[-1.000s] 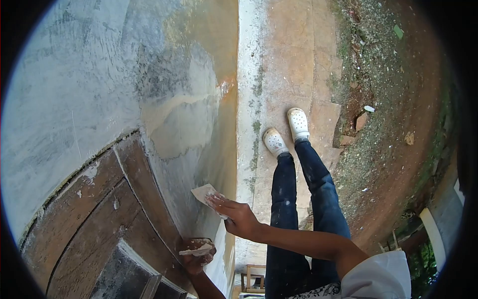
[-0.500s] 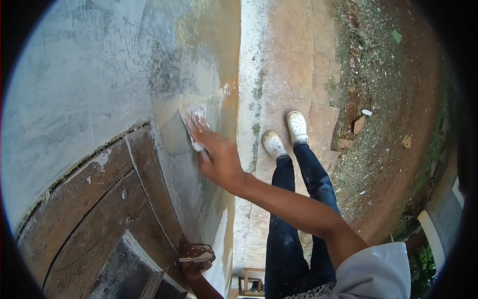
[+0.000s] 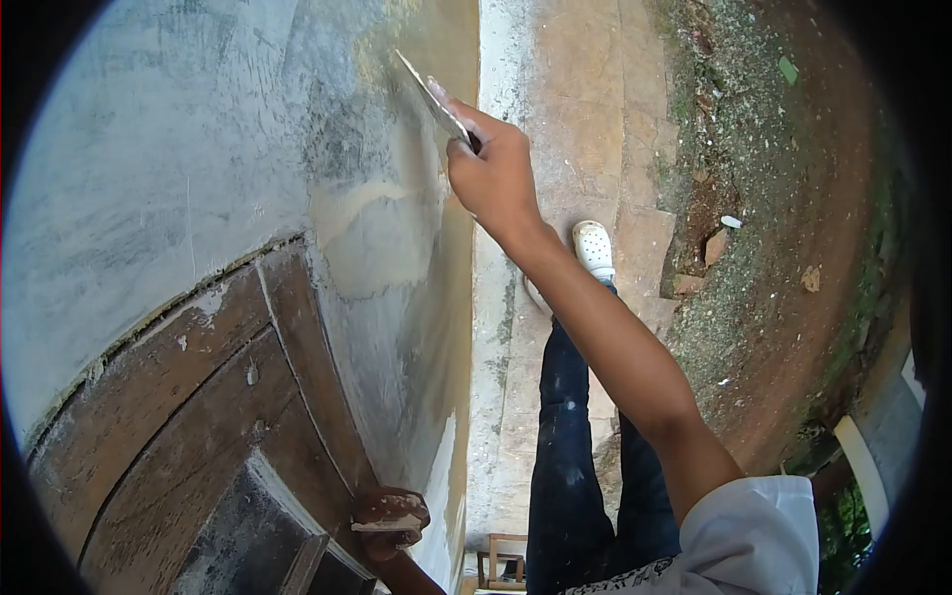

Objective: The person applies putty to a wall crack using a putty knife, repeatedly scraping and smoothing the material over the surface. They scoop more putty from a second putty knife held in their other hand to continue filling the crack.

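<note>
My right hand (image 3: 501,183) is closed around the handle of a putty knife (image 3: 433,99). The thin, pale-smeared blade points up and left, close to the wall (image 3: 367,248); whether its tip touches cannot be told. White paste coats my fingertips. Fresh-looking beige and grey patches of filler show on the wall below the blade. At the bottom, my left hand (image 3: 402,506) is wrapped around a thin flat piece (image 3: 387,524) with a whitish edge, near the wooden frame. Paste smears cover its fingers, and most of that piece is hidden.
A weathered brown wooden frame (image 3: 198,347) fills the lower left. Tiled walkway (image 3: 575,109) runs along the wall's foot, beside gravelly ground (image 3: 754,248). My white clog (image 3: 593,248) stands on the tiles. A small wooden stool-like object (image 3: 504,560) sits at the bottom.
My right hand has moved up and right from the filler patch, and the putty knife now shows edge-on. The left hand has hardly moved. One clog is now mostly hidden behind the arm.
</note>
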{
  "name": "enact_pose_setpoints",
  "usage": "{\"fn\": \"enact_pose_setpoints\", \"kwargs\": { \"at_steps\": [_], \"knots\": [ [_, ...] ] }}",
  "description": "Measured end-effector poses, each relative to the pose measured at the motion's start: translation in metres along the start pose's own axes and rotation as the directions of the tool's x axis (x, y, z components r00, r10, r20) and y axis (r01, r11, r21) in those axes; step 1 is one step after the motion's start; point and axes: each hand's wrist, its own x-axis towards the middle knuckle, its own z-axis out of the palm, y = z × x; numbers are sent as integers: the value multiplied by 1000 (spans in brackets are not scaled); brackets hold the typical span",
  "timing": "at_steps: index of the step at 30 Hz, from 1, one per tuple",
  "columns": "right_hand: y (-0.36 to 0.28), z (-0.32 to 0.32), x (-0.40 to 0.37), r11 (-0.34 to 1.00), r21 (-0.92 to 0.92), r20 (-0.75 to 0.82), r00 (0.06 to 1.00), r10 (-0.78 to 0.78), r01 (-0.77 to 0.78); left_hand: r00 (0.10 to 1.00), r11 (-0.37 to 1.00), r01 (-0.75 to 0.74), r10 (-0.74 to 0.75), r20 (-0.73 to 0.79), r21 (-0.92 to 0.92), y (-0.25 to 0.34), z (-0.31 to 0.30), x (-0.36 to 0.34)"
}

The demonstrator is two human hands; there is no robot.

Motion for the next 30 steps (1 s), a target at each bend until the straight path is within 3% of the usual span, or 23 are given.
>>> {"fn": "enact_pose_setpoints", "kwargs": {
  "at_steps": [1, 3, 5, 7, 10, 14, 16, 18, 20, 22, 24, 26, 30],
  "knots": [
    [-5, 10, -2, 1000, 4, 0, 1000, 0, 0, 1000, 1000, -3, 3, 5, -3, 1, 2, 1],
    [-15, 27, -11, 969, -129, 23, 978, -209, 210, 1000, 1000, -12, 13, 21, -15, 0, 6, 4],
    [-16, 36, -69, 947, -40, 66, 946, -317, 320, 999, 999, -22, 23, 34, -38, -2, 10, 5],
    [-9, 33, -136, 949, 0, 233, 923, -307, 316, 998, 998, -36, 38, 49, -56, -1, 6, 5],
    [-15, 19, -228, 993, 12, 429, 896, -110, 117, 997, 997, -31, 36, 66, -68, 0, 12, -2],
    [-15, -11, -241, 998, 56, 505, 863, -26, -2, 996, 996, -31, 38, 86, -79, 4, 19, 10],
    [-18, -17, -192, 999, 45, 332, 942, -44, 31, 994, 995, -36, 44, 99, -88, 7, 19, 11],
    [-22, -17, -120, 983, 48, 98, 979, -180, 176, 992, 993, -42, 55, 116, -110, 7, 20, 16],
    [-45, -15, -48, 998, -34, 61, 997, -53, 55, 990, 991, -50, 66, 127, -127, 8, 17, 24],
    [-55, 3, -30, 999, -41, 63, 998, 15, -12, 988, 990, -52, 70, 135, -133, 12, 16, 26],
    [-51, 25, -32, 976, -26, 46, 975, -216, 217, 986, 988, -61, 82, 146, -144, 15, 16, 30],
    [-36, 46, -90, 914, -29, 50, 914, -403, 405, 983, 983, -70, 97, 155, -167, 13, 19, 34],
    [-26, 24, -227, 961, 9, 458, 854, -248, 275, 977, 978, -78, 114, 178, -195, 10, 24, 27]
  ]
}}
